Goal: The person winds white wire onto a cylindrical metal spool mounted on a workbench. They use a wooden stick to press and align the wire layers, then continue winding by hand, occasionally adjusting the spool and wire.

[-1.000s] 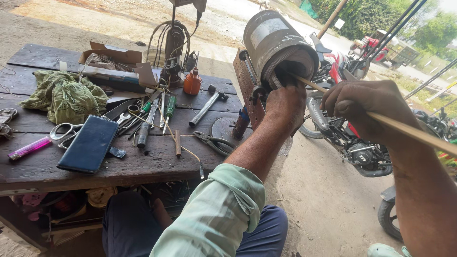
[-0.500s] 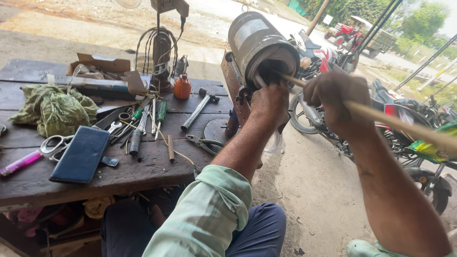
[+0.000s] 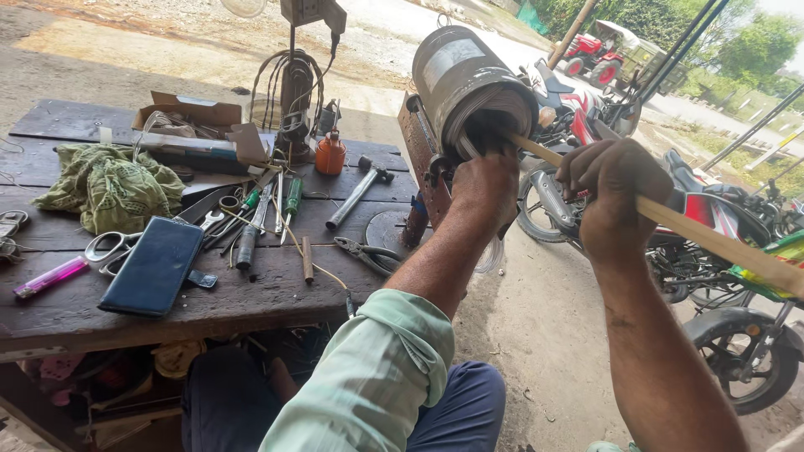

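The grey metal motor cylinder (image 3: pixel 469 79) stands tilted at the far right corner of the dark wooden workbench (image 3: pixel 251 293), its open end facing the person, with pale windings showing inside the rim; a long tan wooden stick (image 3: pixel 712 238) runs from the lower right up into that opening. The left hand (image 3: pixel 486 188) is pressed against the mouth of the cylinder, fingers curled in at the windings; whether it grips anything there I cannot tell. The right hand (image 3: pixel 615 197) is closed in a fist round the stick, a little way back from the opening.

Just left of the cylinder lie a grey-handled hammer (image 3: pixel 356 192) and dark pliers (image 3: pixel 368 251); farther left, green-handled screwdrivers (image 3: pixel 289 201), a small orange oil can (image 3: pixel 330 155), a dark blue wallet-like case (image 3: pixel 155 266), steel scissors (image 3: pixel 105 247), a pink lighter (image 3: pixel 50 278) and a crumpled green cloth (image 3: pixel 109 188). A red motorcycle (image 3: pixel 720 234) is parked on the right.

As I judge it, the stick could slip off its mark and scrape or tear the winding insulation if pushed at too steep an angle; the left fingers sit close to its tip and could be jabbed; the tilted cylinder, near the bench edge, might shift under a hard shove.
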`<state>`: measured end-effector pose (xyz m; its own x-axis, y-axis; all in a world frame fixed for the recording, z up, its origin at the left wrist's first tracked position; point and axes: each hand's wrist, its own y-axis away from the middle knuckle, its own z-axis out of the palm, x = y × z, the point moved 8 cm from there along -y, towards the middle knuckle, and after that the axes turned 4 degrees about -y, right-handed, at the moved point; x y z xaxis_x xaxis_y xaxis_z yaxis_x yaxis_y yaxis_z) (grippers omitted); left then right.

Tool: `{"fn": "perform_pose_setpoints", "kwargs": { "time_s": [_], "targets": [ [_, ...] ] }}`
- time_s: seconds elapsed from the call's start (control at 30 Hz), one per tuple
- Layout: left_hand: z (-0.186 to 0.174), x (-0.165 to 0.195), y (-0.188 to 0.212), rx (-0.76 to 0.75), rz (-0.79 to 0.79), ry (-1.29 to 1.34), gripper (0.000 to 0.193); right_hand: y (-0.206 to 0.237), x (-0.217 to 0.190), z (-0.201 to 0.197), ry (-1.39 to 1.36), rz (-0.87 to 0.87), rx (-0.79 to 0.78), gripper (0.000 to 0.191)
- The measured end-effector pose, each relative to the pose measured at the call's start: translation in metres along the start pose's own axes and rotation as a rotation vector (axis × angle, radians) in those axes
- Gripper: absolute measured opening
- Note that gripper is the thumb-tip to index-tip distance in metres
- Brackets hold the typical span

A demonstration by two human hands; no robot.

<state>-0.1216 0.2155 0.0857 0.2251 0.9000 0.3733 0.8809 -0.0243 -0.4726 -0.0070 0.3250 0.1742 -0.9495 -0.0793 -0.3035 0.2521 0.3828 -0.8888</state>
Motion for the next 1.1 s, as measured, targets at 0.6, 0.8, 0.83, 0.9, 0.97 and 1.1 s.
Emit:
{"fn": "perform_pose_setpoints", "kwargs": {
  "time_s": [0.6, 0.8, 0.83, 0.9, 0.97, 1.1],
  "targets": [
    [-0.005, 0.002, 0.002, -0.016, 0.004, -0.018, 0.067, -0.004, 0.008, 0.005, 0.023, 0.033, 0.012, 0.055],
    [-0.006, 0.002, 0.004, -0.019, 0.014, -0.039, 0.068, -0.002, 0.010, 0.012, 0.091, 0.064, -0.008, 0.055],
    [-0.007, 0.002, 0.004, -0.017, 0.014, -0.035, 0.069, -0.003, 0.010, 0.013, 0.104, 0.077, -0.014, 0.056],
    [-0.006, 0.002, 0.005, -0.026, 0.011, -0.011, 0.065, -0.006, 0.010, 0.013, 0.131, 0.088, -0.027, 0.056],
    [-0.007, -0.001, 0.006, -0.002, 0.008, 0.008, 0.062, -0.007, 0.013, 0.014, 0.149, 0.095, -0.040, 0.056],
    [-0.006, 0.000, 0.005, 0.033, 0.016, 0.030, 0.060, -0.009, 0.020, 0.008, 0.050, 0.059, -0.033, 0.058]
  ]
}}
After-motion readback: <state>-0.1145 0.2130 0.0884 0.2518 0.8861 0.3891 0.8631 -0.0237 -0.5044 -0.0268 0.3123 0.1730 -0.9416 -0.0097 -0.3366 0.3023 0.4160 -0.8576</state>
